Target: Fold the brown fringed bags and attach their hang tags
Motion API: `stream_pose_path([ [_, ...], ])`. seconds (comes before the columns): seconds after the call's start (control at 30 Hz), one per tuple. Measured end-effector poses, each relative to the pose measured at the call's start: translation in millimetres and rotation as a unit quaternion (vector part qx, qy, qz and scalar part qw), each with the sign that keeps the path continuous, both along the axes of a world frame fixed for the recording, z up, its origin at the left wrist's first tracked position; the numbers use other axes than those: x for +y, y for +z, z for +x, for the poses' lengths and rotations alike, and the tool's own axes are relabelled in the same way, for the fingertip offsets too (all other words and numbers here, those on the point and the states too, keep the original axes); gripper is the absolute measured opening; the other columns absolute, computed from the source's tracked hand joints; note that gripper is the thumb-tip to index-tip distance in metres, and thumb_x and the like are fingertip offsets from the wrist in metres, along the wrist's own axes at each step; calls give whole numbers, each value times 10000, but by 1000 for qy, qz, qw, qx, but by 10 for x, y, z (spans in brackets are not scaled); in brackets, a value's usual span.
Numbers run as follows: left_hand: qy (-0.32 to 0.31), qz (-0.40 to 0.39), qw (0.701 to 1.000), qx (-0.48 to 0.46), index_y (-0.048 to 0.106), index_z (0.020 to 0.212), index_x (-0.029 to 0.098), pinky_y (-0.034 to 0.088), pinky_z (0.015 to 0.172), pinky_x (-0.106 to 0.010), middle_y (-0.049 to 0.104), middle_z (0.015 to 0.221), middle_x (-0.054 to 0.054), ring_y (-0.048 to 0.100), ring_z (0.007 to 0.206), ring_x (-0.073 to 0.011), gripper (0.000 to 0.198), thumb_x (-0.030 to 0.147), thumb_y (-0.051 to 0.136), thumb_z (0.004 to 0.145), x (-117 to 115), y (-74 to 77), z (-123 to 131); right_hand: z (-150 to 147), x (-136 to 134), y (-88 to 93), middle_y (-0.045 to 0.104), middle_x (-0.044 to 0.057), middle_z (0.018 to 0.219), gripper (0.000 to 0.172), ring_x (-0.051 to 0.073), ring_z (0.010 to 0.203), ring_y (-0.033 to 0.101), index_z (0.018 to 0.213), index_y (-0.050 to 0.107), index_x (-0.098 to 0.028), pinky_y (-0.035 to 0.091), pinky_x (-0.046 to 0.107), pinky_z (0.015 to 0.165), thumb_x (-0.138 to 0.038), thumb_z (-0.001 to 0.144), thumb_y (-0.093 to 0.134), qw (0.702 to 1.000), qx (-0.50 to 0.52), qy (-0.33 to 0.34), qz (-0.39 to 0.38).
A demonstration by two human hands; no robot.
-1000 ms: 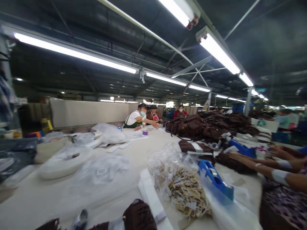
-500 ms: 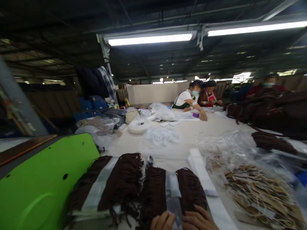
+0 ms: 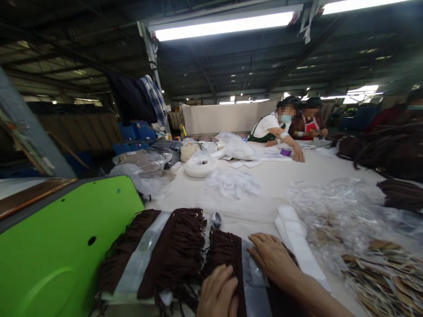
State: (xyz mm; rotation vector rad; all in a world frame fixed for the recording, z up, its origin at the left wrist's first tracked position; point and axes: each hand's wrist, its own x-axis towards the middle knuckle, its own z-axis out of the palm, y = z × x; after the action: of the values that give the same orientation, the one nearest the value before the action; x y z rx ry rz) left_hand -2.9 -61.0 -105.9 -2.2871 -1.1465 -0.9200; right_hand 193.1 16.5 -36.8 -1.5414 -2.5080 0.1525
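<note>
A brown fringed fabric piece (image 3: 226, 248) lies folded at the near edge of the table, with a clear plastic strip (image 3: 256, 299) running down its middle. My right hand (image 3: 274, 259) rests on it beside the strip's upper end, palm down, fingers stretched out. On the fringed piece's near left part is my left hand (image 3: 218, 293), its fingers laid over the fabric and its lower part cut off by the frame. To the left sits a second stack of brown fringed pieces (image 3: 175, 251), also with a plastic strip across it.
A bright green panel (image 3: 66, 237) borders the left side. White foam sheets (image 3: 299, 242) lie right of the fabric, then a pile of tan tags with strings (image 3: 390, 273). Beyond are a white roll (image 3: 200, 167) and plastic bags (image 3: 236, 147). A co-worker (image 3: 267, 127) reaches across the table.
My right hand has moved up and forward over the plastic strip. My left hand has shifted slightly left and forward on the fabric. The view has turned to the left.
</note>
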Motion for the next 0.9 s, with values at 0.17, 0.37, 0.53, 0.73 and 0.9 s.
stream_pose_path([
  [0.17, 35, -163, 986, -28, 456, 1216, 93, 480, 922, -443, 539, 1248, -131, 461, 1201, -260, 464, 27, 363, 766, 636, 259, 179, -163, 302, -52, 696, 122, 939, 308, 244, 907, 642, 1014, 625, -139, 423, 390, 821, -161, 923, 332, 997, -32, 27, -60],
  [0.37, -4, -221, 975, -6, 548, 947, 191, 440, 937, -436, 630, 894, -2, 582, 887, -178, 227, 73, 443, 784, 962, 150, 344, -138, 308, -217, 677, 90, 949, 326, 206, 880, 629, 943, 623, -166, 417, 317, 772, -132, 921, 300, 994, -21, 47, -98],
  [0.53, -9, -183, 983, -6, 537, 995, 136, 384, 953, -361, 600, 1020, -52, 521, 1001, -185, 299, -9, 384, 782, 859, 47, 325, -31, 365, -103, 684, 77, 968, 272, 190, 906, 624, 1007, 625, -185, 415, 274, 791, -216, 899, 377, 983, 31, 38, -179],
  [0.73, 61, -134, 987, 61, 547, 826, 168, 396, 716, -337, 587, 811, -30, 524, 785, -195, 185, 62, 398, 798, 748, 141, 254, -57, 427, 36, 669, 92, 1022, 289, 215, 965, 605, 1061, 628, -185, 405, 300, 848, -230, 886, 403, 961, 62, 41, -268],
  [0.9, 85, -97, 985, 112, 588, 883, 183, 402, 667, -293, 625, 826, -36, 564, 773, -172, 191, 60, 463, 809, 641, 261, 159, -67, 386, -90, 667, 83, 934, 219, 207, 884, 618, 960, 641, -188, 433, 300, 793, -215, 887, 437, 969, 16, 60, -240],
])
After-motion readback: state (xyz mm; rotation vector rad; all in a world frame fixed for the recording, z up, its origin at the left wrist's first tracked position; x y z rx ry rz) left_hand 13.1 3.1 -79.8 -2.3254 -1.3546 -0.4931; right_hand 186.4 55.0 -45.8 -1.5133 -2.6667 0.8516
